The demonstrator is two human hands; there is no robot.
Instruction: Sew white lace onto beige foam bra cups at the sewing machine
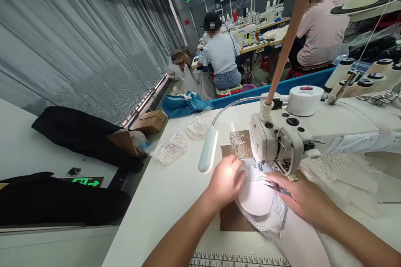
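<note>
A white bra cup (pixel 255 198) with lace along its edge lies under the head of a sewing machine (pixel 263 142). My left hand (pixel 228 177) is closed at the cup's upper left edge, its fingers curled onto the lace beside the needle area. Dark thread snips (pixel 280 190) are held in my right hand (pixel 299 198), their tips pointing left over the cup. That hand rests against the cup's right side, where more white lace (pixel 277 212) hangs down. The exact spot under the needle is partly hidden by my fingers and the machine.
Lace pieces (pixel 172 148) lie at the table's far left. A lamp (pixel 209 150) on a bent neck hangs left of the machine. More cut pieces (pixel 347 179) are at right. A ruler tape (pixel 238 260) runs along the front. Thread cones (pixel 341 73) stand behind; two people sit farther off.
</note>
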